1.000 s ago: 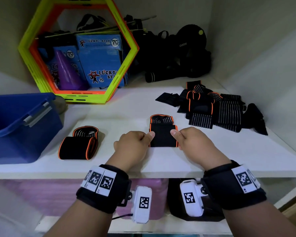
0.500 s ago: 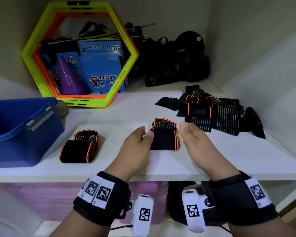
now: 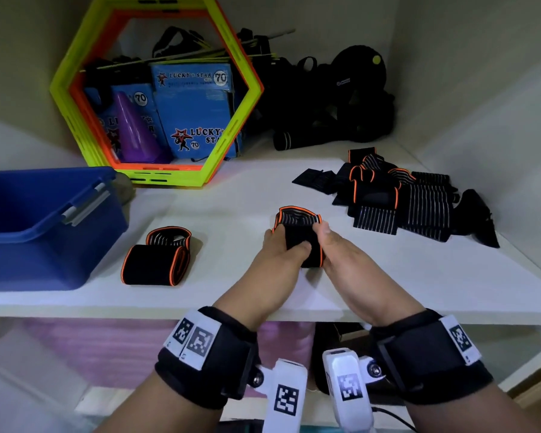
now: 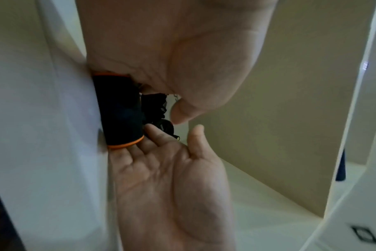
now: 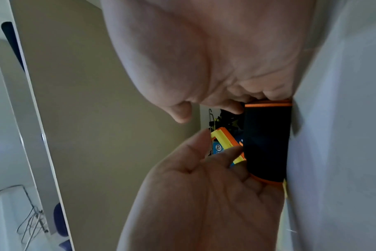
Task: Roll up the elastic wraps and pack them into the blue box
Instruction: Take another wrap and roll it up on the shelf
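- The black elastic wrap with orange edging (image 3: 297, 235), partly rolled, lies on the white shelf (image 3: 231, 214) near its front edge, at the centre of the head view.
- The left hand (image 3: 278, 256) touches the left end of this wrap; its thumb crosses the top of the black fabric.
- The right hand (image 3: 341, 254) touches the right end of the same wrap, with a fingertip at the upper right corner.
- In the left wrist view, the fingers (image 4: 140, 146) of the right hand lie almost straight beside the orange rim of the wrap (image 4: 120, 112). Whether either hand fully clasps the wrap cannot be told.
- A second rolled black wrap with orange edging (image 3: 158, 257) lies on the shelf to the left, apart from both hands.
- The blue plastic box (image 3: 44, 226) stands at the left end of the shelf, just beside that roll.
- A pile of unrolled black striped wraps (image 3: 400, 198) lies to the right rear.
- A yellow-green and orange hexagonal frame (image 3: 156, 89) stands upright at the rear, with blue cartons (image 3: 197, 114) and a purple cone (image 3: 135, 129) seen through it.
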The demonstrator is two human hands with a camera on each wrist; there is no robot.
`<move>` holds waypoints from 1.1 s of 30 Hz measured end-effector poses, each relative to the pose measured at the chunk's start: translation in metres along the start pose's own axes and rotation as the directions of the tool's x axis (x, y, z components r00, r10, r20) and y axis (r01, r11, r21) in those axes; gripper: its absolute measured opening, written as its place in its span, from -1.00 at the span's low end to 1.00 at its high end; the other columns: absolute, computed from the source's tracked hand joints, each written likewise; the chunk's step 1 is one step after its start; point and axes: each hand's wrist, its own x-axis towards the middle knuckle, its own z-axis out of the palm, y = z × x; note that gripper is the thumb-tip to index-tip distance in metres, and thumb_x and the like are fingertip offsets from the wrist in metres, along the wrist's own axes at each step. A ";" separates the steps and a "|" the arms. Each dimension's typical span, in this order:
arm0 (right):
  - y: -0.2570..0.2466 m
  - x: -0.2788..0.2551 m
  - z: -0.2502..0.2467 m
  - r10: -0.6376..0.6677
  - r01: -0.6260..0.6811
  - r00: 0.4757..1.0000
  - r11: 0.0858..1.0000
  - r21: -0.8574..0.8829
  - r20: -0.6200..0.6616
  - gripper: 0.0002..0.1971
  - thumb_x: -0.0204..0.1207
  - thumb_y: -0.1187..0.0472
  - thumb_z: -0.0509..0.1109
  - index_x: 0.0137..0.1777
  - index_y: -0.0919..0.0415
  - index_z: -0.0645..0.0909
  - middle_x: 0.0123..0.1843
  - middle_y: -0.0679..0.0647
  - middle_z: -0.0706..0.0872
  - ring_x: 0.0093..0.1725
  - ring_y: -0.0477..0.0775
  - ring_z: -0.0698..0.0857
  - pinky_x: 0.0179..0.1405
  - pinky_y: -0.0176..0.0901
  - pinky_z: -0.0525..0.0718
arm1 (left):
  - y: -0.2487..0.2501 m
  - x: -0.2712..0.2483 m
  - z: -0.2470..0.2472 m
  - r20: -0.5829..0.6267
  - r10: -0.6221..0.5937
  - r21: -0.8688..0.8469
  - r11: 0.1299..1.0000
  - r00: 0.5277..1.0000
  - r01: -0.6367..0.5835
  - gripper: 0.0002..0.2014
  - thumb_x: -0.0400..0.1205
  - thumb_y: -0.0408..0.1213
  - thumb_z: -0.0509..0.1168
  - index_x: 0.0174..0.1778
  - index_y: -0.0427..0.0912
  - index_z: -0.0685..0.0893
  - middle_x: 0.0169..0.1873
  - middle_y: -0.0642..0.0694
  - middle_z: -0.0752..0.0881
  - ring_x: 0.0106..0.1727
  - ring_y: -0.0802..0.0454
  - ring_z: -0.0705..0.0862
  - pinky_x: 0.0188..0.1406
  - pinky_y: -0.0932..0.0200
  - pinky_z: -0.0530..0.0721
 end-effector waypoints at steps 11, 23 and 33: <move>0.002 0.029 0.061 -0.100 0.009 0.987 0.820 -0.573 -0.128 -0.67 0.52 0.13 0.53 0.28 -0.06 0.72 0.20 -0.04 0.72 0.12 0.00 0.73 0.28 0.04 0.68 | -0.035 -0.052 -0.094 -0.411 0.338 0.831 0.521 0.847 0.195 -0.77 0.56 -0.02 0.28 0.06 0.18 0.78 0.12 0.05 0.70 0.11 -0.22 0.62 0.05 -0.13 0.48; -0.013 0.035 0.107 -0.096 0.087 0.995 0.775 -0.626 0.020 -0.60 0.57 -0.01 0.45 0.40 -0.05 0.63 0.27 0.01 0.66 0.20 0.00 0.67 0.35 -0.15 0.57 | -0.054 -0.058 -0.169 -0.496 0.226 0.800 0.495 0.838 0.339 -0.76 0.58 -0.06 0.43 0.16 0.07 0.76 0.17 -0.09 0.71 0.09 -0.34 0.65 0.01 -0.20 0.61; -0.065 -0.004 -0.044 -0.009 -0.200 0.963 0.642 -0.740 -0.268 -0.65 0.62 -0.13 0.37 0.25 0.07 0.67 0.15 -0.07 0.71 0.14 -0.05 0.70 0.05 -0.20 0.61 | 0.058 0.006 -0.105 0.084 0.384 0.892 0.383 0.919 -0.241 -0.73 0.51 0.23 0.17 -0.04 0.28 0.70 -0.02 0.33 0.70 0.03 0.11 0.72 0.07 -0.15 0.71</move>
